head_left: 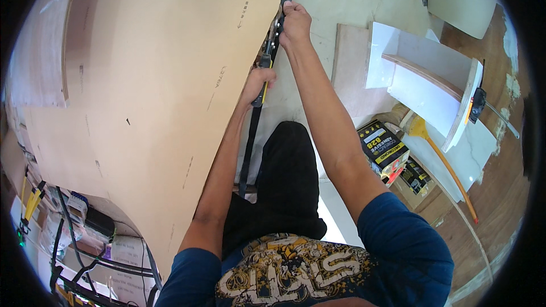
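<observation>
A large tan sheet panel fills the left side, with a long dark strip running beside its right edge. My left hand is wrapped round the black-and-yellow handle of a pair of metal-jawed snips, held along that edge. Farther up, my right hand is closed beside the metal head, against the dark strip. Its curled fingers hide what is between them. My left forearm lies along the panel's edge.
White shelf pieces stand at the right, near a long wooden-handled yellow tool and a black-and-yellow adhesive can. Black metal tubing and plastic-wrapped things are at lower left. My black-trousered knee is below the hands.
</observation>
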Demonstrator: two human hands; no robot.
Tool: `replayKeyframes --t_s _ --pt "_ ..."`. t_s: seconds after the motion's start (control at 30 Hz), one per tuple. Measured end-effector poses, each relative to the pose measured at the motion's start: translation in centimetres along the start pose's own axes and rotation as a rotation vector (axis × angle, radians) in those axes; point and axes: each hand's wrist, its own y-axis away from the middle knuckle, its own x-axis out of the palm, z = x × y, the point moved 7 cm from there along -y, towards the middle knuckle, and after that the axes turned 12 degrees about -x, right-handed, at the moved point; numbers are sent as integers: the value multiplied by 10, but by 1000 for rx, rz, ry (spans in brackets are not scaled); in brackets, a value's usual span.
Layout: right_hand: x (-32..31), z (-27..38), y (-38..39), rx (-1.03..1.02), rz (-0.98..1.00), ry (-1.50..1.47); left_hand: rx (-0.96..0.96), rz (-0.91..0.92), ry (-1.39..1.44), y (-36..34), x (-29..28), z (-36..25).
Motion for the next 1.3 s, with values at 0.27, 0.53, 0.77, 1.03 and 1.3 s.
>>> replayKeyframes --t_s 0.27,0.53,0.77,1.03,1.3 --pt "7 0 2 -29 48 11 10 -64 33 -33 -8 19" --pt "-9 -8 -8 -81 -8 30 32 4 16 -18 1 -2" --pt "-4 0 -1 -49 15 51 25 -7 106 -4 2 -17" --pt "-3 4 -4 -123 56 172 32 2 -10 -27 -1 -18" --pt "-7 -1 -3 -74 56 119 70 -9 -32 -26 -1 -19"
